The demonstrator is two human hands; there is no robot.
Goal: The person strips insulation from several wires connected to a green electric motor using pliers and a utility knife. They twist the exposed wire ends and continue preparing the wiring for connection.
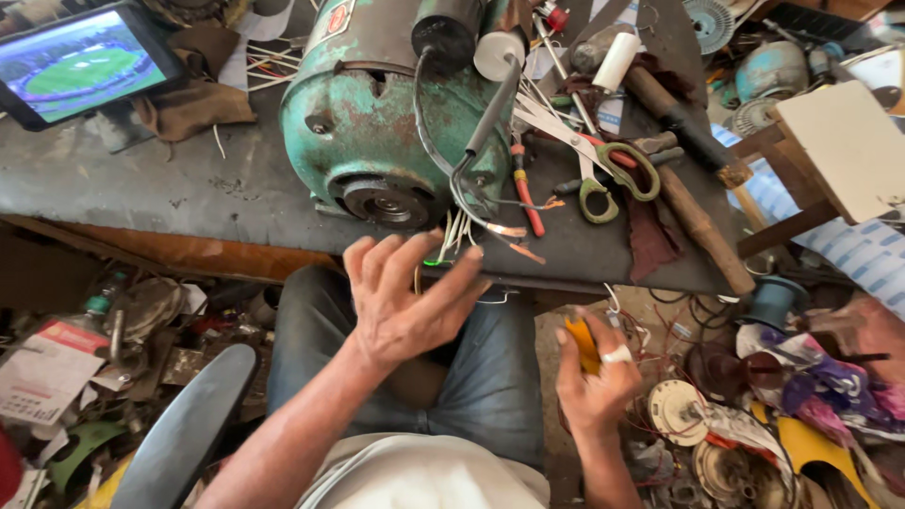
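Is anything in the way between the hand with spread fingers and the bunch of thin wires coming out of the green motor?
No. The left hand has its fingers right at the pale wires hanging from the green motor; nothing visible lies between them.

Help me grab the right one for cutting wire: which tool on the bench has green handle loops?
The scissors, lying right of the green motor. The wooden-handled tools beside them have plain brown shafts, no loops.

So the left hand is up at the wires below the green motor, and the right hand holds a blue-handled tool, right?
Not quite. In the head view the right hand holds a yellow-handled tool, not blue. The left hand is indeed at the wires below the green motor.
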